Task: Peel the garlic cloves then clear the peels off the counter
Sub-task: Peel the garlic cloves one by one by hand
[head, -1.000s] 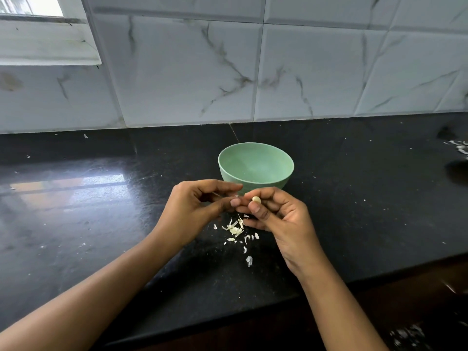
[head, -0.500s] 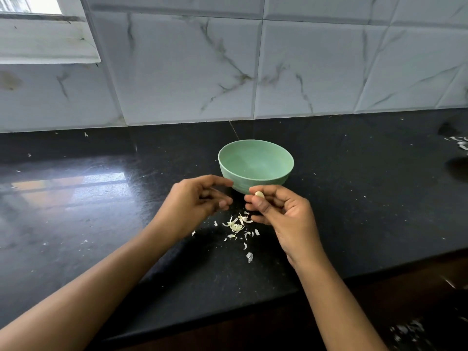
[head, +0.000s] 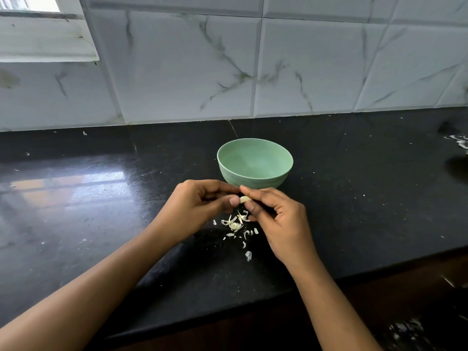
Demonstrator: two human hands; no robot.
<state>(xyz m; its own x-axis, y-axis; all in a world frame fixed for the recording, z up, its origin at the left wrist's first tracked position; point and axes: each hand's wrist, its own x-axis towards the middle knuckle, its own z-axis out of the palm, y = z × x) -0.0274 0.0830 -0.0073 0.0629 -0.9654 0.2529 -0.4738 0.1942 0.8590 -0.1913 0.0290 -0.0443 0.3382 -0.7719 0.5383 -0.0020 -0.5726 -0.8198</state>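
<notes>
A small pale garlic clove (head: pixel 244 199) is pinched between the thumb and fingers of my right hand (head: pixel 278 224), just in front of a green bowl (head: pixel 255 163). My left hand (head: pixel 200 209) meets it from the left, its thumb tip and forefinger touching the clove's left end. Below both hands, a scatter of thin white garlic peels (head: pixel 236 225) lies on the black counter (head: pixel 101 224). I cannot see anything inside the bowl from this angle.
A white marble-patterned tiled wall (head: pixel 253 72) rises behind the counter, with a window sill (head: pixel 45 39) at the upper left. More white scraps (head: pixel 459 141) lie at the counter's far right. The counter's front edge runs below my forearms.
My left hand, which had drawn away from the clove half a second ago, has come back to it. The right hand still holds the clove in about the same spot.
</notes>
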